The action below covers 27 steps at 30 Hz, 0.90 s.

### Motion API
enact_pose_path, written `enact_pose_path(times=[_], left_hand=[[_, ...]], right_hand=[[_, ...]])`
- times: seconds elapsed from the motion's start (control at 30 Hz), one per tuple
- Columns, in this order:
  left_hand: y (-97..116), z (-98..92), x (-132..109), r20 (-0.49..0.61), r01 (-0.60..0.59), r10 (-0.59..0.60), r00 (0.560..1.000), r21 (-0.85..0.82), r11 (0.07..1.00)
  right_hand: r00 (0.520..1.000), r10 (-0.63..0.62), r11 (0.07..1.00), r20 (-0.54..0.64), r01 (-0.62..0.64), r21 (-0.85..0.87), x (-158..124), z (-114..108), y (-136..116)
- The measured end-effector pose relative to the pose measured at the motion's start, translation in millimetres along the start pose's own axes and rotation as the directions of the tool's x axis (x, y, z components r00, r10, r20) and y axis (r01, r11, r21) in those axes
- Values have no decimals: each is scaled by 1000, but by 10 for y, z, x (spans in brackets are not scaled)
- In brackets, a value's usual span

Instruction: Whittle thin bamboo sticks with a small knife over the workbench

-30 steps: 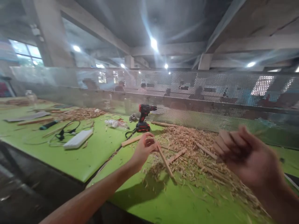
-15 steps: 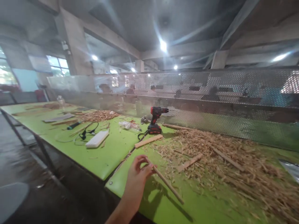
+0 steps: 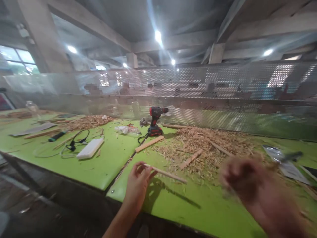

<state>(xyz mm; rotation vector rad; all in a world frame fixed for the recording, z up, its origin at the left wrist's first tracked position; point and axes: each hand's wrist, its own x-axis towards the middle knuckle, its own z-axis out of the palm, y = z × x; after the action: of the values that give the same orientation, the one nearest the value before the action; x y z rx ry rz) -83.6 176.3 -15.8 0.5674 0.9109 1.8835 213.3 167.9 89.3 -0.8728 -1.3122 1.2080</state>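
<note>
My left hand (image 3: 139, 180) pinches one end of a thin wooden stick (image 3: 168, 173) between thumb and fingers, holding it above the green table (image 3: 173, 211). The stick points to the right, its far end a little lower, and casts a shadow on the tabletop. My right hand (image 3: 244, 183) is over the right part of the table, smeared by motion, and its fingers cannot be made out clearly. Beyond the stick, wood shavings (image 3: 210, 145) cover the table, with a flat wooden strip (image 3: 191, 159) on them.
A cordless drill (image 3: 156, 121) stands upright near the perforated metal screen (image 3: 193, 112). Left of it lie a clear plastic bottle (image 3: 127, 130), a white block (image 3: 90, 148) with cables and a dark-handled tool (image 3: 56, 136). A plastic packet (image 3: 284, 163) lies at right.
The view has turned to the right. My right hand has come into view on the right. My left hand still holds the stick, which now lies closer to level.
</note>
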Motion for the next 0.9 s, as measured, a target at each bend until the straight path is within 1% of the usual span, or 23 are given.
enact_pose_path(times=[0.1, 0.17, 0.23, 0.33, 0.4, 0.47, 0.5, 0.57, 0.63, 0.7, 0.73, 0.8, 0.87, 0.9], left_hand=[[-49, 191, 71, 42, 46, -45, 998, -14, 999], [-110, 375, 138, 51, 69, -68, 996, -12, 998], [-181, 572, 216, 60, 68, -67, 996, -17, 998], [-275, 813, 329, 145, 67, -72, 987, 40, 997], [-308, 905, 392, 230, 73, -100, 968, 121, 990], [-306, 942, 453, 334, 72, -150, 931, 233, 970], [-293, 945, 488, 391, 63, -182, 902, 299, 952], [-253, 941, 583, 499, 14, -252, 829, 433, 901], [-211, 953, 716, 580, -74, -312, 753, 545, 835], [-183, 1007, 877, 628, -185, -330, 704, 612, 769], [-176, 1053, 960, 645, -242, -320, 693, 628, 740], [-173, 1177, 1100, 675, -356, -266, 688, 634, 687], [-195, 1322, 1171, 707, -459, -193, 681, 617, 639], [-219, 1392, 1172, 726, -505, -162, 668, 604, 617]], right_hand=[[989, 134, 987, 67, -128, -96, 457, 90, 120], [980, 178, 975, 93, -162, -153, 724, 126, 223], [972, 214, 967, 100, -196, -166, 931, 139, 317], [980, 190, 976, 66, -181, -121, 1148, 113, 425], [987, 157, 984, 28, -153, -93, 1254, 70, 474], [992, 125, 990, -26, -127, -68, 1341, 4, 502], [993, 104, 993, -63, -108, -51, 1377, -38, 507], [988, 58, 998, -146, -61, -17, 1433, -140, 503], [979, 25, 1000, -204, -23, 13, 1465, -256, 483], [970, 17, 999, -242, -10, 31, 1484, -368, 460], [967, 20, 999, -254, -12, 33, 1494, -415, 451], [961, 25, 999, -274, -18, 26, 1521, -484, 445], [955, 19, 1000, -295, -23, -8, 1561, -520, 455], [952, 16, 999, -306, -30, -40, 1582, -529, 465]])
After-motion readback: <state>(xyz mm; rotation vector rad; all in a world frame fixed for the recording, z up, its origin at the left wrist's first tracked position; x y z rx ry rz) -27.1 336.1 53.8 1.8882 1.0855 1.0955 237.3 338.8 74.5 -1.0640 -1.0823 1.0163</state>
